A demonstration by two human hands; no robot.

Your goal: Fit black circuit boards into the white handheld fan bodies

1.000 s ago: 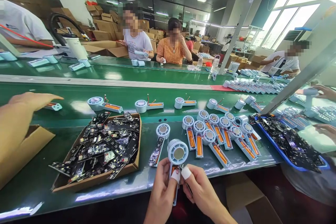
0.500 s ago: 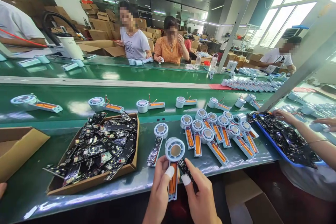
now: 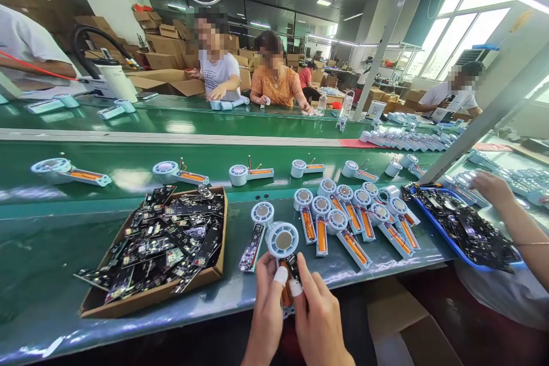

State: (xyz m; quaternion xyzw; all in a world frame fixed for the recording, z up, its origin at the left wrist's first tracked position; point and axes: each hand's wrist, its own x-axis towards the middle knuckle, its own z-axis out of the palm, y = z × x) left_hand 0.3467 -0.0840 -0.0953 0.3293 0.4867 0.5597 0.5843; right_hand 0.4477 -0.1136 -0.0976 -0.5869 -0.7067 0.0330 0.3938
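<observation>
Near the bench's front edge, my left hand (image 3: 268, 303) is closed around the handle of a light-blue fan housing (image 3: 283, 239) with a round head and an orange strip in its open handle. Between the fingers of my right hand (image 3: 317, 303) is a small black circuit board (image 3: 294, 267), held at the top of that handle, over part of the orange strip. Whether the board touches the housing I cannot tell. White covers wrap both thumb tips. Just behind stands another fan housing (image 3: 262, 213) with a circuit board (image 3: 252, 247) on its handle.
A cardboard box (image 3: 222, 240) heaped with circuit boards is at left. Several open fan housings (image 3: 337, 220) lie right of my hands, beside a blue tray (image 3: 461, 251) of boards. A co-worker's hand (image 3: 493, 189) reaches past it. More housings line the green conveyor (image 3: 124, 177).
My right hand has brought the circuit board left, from beside the handle to over it. The housings on the conveyor have shifted right. The cardboard box at far left is out of view.
</observation>
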